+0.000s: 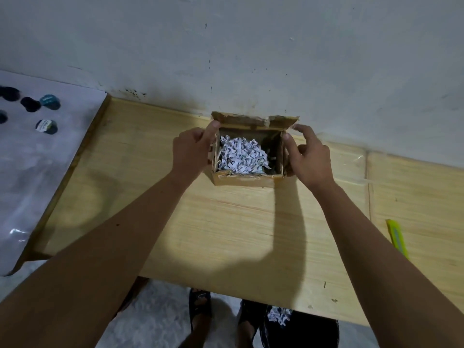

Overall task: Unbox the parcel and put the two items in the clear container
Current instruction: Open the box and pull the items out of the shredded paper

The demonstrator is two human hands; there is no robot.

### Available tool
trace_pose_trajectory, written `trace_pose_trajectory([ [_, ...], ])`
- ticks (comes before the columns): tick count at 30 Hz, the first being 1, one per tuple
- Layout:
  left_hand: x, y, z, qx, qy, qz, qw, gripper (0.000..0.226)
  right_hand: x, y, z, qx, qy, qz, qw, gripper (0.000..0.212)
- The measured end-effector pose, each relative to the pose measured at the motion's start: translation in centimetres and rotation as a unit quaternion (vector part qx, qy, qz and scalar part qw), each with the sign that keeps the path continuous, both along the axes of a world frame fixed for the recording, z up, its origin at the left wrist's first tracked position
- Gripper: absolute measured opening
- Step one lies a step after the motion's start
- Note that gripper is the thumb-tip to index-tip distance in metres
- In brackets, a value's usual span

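Note:
A small brown cardboard parcel [244, 180] stands open on the wooden table [226, 222] near the wall. Its far flap [253, 119] is folded back. Shredded white paper [241, 156] fills the inside and hides whatever lies under it. My left hand [192, 146] grips the left side flap, thumb on its top corner. My right hand [307, 156] holds the right side flap, thumb at the rim and fingers spread behind it. A faint clear container [351, 162] seems to stand right of the parcel; its outline is hard to make out.
A yellow utility knife [398, 238] lies at the table's right. Left of the table, a white surface [37, 172] carries several dark round lids [46, 126]. A black bin with shredded paper [278, 316] and my sandalled feet [199, 310] show below the table's front edge.

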State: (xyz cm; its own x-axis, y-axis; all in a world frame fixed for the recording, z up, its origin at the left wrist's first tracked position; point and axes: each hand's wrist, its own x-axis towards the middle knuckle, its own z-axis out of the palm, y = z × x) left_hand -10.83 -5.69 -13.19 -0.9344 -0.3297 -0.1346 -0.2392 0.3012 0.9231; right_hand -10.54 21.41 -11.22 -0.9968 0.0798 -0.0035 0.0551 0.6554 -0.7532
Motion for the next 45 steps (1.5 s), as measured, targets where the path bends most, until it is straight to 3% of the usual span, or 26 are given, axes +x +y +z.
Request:
trace_pose_trajectory([
  [5, -1.0, 0.5, 0.4, -0.01, -0.014, 0.053, 0.998, 0.085, -1.2, -0.4, 1.1, -0.022, -0.016, 0.03, 0.999, 0.034],
  [10, -1.7, 1.4, 0.4, -0.051, -0.019, 0.091, 0.994, 0.082, -2.1, -1.2, 1.7, -0.028, -0.034, 0.001, 0.999, 0.045],
  [15, -2.3, 2.0, -0.3, -0.14, -0.024, 0.102, 0.985, 0.057, -3.1, -1.7, 1.9, -0.016, -0.041, -0.005, 0.999, 0.052],
  [29, -2.2, 2.4, -1.0, -0.122, -0.042, 0.127, 0.983, 0.063, -3.7, -1.2, -0.4, -0.087, 0.0, -0.032, 0.996, 0.056],
  [38, -1.8, 2.0, -0.4, -0.118, -0.046, 0.093, 0.988, 0.054, -1.7, -0.1, -0.1, -0.083, -0.01, -0.002, 0.996, 0.025],
  [42, -0.7, 1.1, -0.7, -0.078, -0.023, 0.042, 0.996, 0.041, -0.2, -0.1, 0.8, -0.106, 0.023, -0.031, 0.994, 0.029],
  [45, 0.8, 0.3, -1.1, -0.078, 0.021, -0.017, 0.997, 0.019, 0.3, -1.0, 1.6, -0.133, 0.043, 0.028, 0.99, 0.034],
])
